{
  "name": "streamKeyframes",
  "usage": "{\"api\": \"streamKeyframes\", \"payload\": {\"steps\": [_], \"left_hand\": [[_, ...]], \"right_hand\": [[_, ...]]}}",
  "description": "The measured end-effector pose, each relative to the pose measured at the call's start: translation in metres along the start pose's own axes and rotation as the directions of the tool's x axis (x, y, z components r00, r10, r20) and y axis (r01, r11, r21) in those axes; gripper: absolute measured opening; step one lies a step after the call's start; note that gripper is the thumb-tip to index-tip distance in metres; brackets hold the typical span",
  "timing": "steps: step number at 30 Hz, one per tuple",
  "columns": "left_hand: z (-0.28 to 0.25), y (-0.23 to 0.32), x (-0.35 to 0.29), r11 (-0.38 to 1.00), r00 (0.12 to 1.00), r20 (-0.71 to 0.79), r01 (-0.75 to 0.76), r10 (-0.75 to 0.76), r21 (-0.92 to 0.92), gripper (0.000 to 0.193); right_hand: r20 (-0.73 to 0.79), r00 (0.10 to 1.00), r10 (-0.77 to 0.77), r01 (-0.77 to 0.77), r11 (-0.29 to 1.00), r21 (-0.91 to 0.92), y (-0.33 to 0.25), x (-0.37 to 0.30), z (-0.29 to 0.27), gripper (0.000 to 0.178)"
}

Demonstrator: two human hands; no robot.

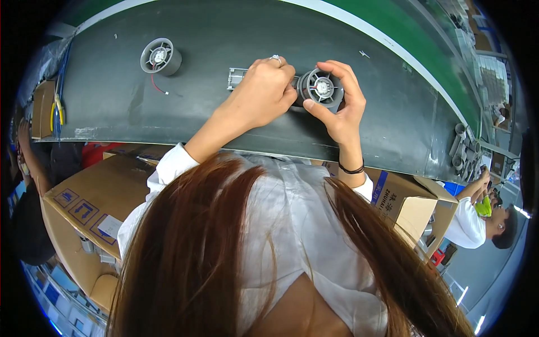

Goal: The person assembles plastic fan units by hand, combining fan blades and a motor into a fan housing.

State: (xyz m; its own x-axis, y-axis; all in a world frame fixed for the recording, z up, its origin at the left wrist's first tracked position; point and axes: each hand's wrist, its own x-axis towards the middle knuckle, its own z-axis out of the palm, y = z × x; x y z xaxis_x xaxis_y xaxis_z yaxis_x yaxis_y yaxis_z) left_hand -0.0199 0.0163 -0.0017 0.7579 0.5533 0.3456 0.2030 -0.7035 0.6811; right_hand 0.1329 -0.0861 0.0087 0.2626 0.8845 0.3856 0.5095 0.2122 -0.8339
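Note:
My right hand (347,104) grips a round grey fan housing (321,89), thumb and fingers around its ring; spokes and a white hub face up. Close against its left side, my left hand (266,92) is closed over a grey plastic piece (236,78), whose open frame-like end sticks out on the left. My knuckles hide the middle of that piece and whatever joins it to the housing. Farther left on the dark work surface stands a second grey fan housing (160,56) with a red and dark wire (159,85) ending in a small white connector.
Cardboard boxes (84,191) (407,202) stand below the near edge on both sides. Several grey parts (464,149) lie at the right end. Blue and yellow cables (58,112) hang at the left. A co-worker in white (471,222) sits at the right.

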Motion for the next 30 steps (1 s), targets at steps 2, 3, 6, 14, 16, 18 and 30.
{"api": "streamKeyframes", "payload": {"steps": [2, 3, 6, 14, 16, 18, 30], "left_hand": [[-0.004, -0.001, -0.001, 0.999, 1.0, 0.013, -0.008, 0.007, 0.045, 0.009], [-0.006, -0.002, -0.001, 0.996, 0.999, 0.027, -0.022, 0.02, 0.089, 0.012], [-0.011, -0.002, -0.003, 0.981, 0.998, 0.053, -0.049, 0.039, 0.189, 0.013], [-0.006, -0.01, -0.013, 0.978, 0.996, -0.013, -0.084, 0.088, 0.19, 0.011], [-0.002, -0.012, -0.015, 0.979, 0.995, -0.039, -0.088, 0.097, 0.182, 0.01], [0.003, -0.014, -0.018, 0.974, 0.988, -0.097, -0.097, 0.119, 0.206, 0.009], [0.005, -0.008, -0.018, 0.979, 0.978, -0.145, -0.129, 0.152, 0.156, 0.012]], "right_hand": [[0.02, 1.0, 0.009, -0.009, 1.0, -0.008, -0.001, 0.003, 0.001, 0.053], [0.029, 1.0, 0.009, -0.009, 1.0, -0.019, -0.001, 0.004, 0.002, 0.053], [0.045, 0.999, -0.002, 0.004, 0.998, -0.058, -0.003, 0.004, 0.002, 0.054], [0.088, 0.996, -0.023, 0.029, 0.997, -0.068, 0.0, 0.004, 0.008, 0.054], [0.073, 0.996, -0.06, 0.068, 0.992, -0.109, 0.003, 0.002, 0.01, 0.053], [0.076, 0.994, -0.083, 0.093, 0.987, -0.129, 0.003, 0.001, 0.012, 0.053], [0.067, 0.987, -0.148, 0.16, 0.963, -0.217, 0.009, -0.001, 0.012, 0.056]]}}
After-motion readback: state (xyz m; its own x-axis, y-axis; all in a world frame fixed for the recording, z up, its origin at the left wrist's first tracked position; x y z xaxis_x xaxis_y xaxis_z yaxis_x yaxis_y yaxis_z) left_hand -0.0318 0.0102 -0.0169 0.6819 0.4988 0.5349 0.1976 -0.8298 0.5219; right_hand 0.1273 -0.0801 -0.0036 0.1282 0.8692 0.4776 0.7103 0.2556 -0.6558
